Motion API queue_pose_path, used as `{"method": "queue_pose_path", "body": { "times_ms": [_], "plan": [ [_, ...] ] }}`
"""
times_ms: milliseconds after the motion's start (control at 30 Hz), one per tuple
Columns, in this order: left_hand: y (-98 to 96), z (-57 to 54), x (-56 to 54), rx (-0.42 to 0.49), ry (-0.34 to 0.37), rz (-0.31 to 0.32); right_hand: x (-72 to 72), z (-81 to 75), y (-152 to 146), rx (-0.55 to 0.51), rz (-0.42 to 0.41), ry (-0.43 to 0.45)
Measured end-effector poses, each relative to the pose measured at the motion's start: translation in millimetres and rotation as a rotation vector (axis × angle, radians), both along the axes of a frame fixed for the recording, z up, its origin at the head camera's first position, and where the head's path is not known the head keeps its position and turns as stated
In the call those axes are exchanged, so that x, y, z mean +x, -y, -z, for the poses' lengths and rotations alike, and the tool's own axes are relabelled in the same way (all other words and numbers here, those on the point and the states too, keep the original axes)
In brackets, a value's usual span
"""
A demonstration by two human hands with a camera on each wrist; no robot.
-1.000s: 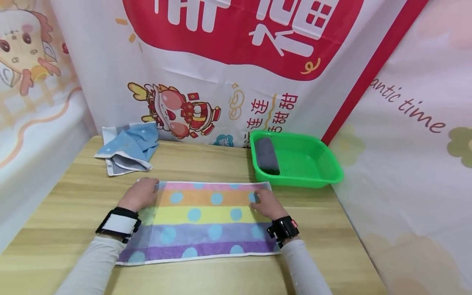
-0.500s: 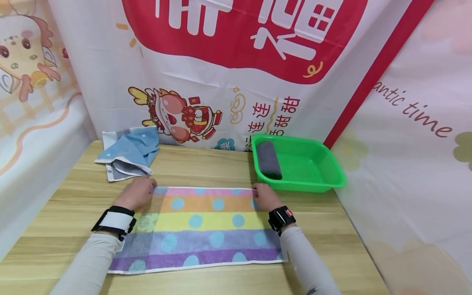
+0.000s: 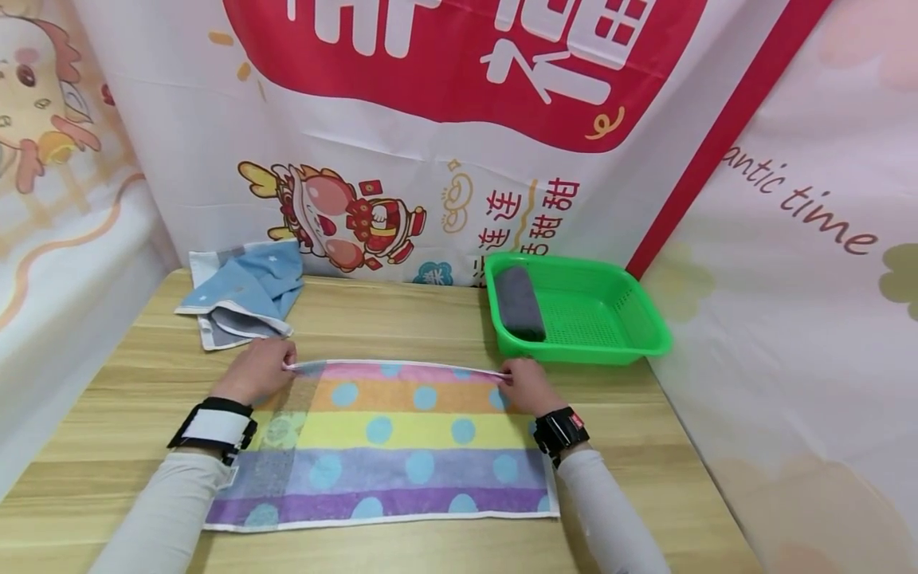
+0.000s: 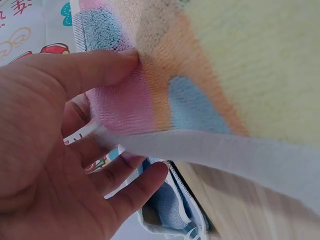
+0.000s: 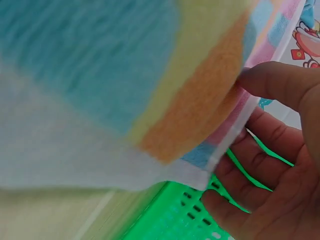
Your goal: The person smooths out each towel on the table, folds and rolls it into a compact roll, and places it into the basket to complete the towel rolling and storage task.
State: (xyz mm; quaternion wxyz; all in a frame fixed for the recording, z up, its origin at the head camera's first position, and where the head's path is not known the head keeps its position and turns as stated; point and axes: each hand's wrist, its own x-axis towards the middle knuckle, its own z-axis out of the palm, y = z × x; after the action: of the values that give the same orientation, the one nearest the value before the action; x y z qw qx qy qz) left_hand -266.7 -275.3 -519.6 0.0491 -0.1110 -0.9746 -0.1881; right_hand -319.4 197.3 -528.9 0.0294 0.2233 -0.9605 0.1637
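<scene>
A striped towel [image 3: 402, 430] with blue dots lies spread on the table, its far edge slightly raised between both hands. At the far left corner my left hand [image 3: 260, 371] pinches the edge; in the left wrist view the thumb [image 4: 107, 70] lies on top and the other fingers are behind or below the cloth. My right hand [image 3: 529, 386] pinches the same edge near the far right corner. The right wrist view has the thumb [image 5: 275, 82] pressing the orange and pink stripes, with the fingers [image 5: 240, 185] under the white border.
Behind the towel on the right stands a green basket [image 3: 584, 351] holding a rolled dark grey towel [image 3: 519, 303]. A crumpled blue towel [image 3: 247, 291] lies at the back left. Printed cloth hangs [image 3: 402, 135] behind the wooden table [image 3: 387, 315].
The right hand has gone from lying over the towel's right part to pinching its far edge. Both hands now lift that edge slightly; the basket and blue towel have stayed put.
</scene>
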Motion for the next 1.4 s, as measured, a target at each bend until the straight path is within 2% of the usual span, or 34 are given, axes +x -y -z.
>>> {"method": "queue_pose_path", "body": {
  "times_ms": [267, 500, 633, 700, 900, 1100, 1400],
  "plan": [
    [3.0, 4.6, 0.2, 0.091, 0.050, 0.044, 2.3, 1.6, -7.8, -0.096, 0.003, 0.042],
    [7.5, 6.4, 1.0, 0.095, 0.041, 0.011, 5.0, -2.6, -15.7, -0.145, 0.010, 0.049],
    [9.1, 2.9, 3.2, 0.131, 0.063, -0.014, 9.7, -10.4, -22.5, -0.173, -0.010, 0.047],
    [9.3, -0.3, 4.5, 0.153, 0.064, -0.024, 10.4, -15.2, -26.9, -0.194, -0.026, 0.017],
    [8.1, -10.6, 2.8, 0.173, -0.002, -0.011, 10.4, -35.0, -37.6, -0.264, -0.021, -0.034],
    [3.5, -20.5, 0.7, 0.178, -0.035, -0.071, 7.3, -47.5, -41.6, -0.264, 0.021, -0.067],
    [-0.3, -35.7, 4.4, 0.222, -0.207, -0.088, 4.3, -70.1, -44.0, -0.305, 0.083, -0.121]
  ]
}}
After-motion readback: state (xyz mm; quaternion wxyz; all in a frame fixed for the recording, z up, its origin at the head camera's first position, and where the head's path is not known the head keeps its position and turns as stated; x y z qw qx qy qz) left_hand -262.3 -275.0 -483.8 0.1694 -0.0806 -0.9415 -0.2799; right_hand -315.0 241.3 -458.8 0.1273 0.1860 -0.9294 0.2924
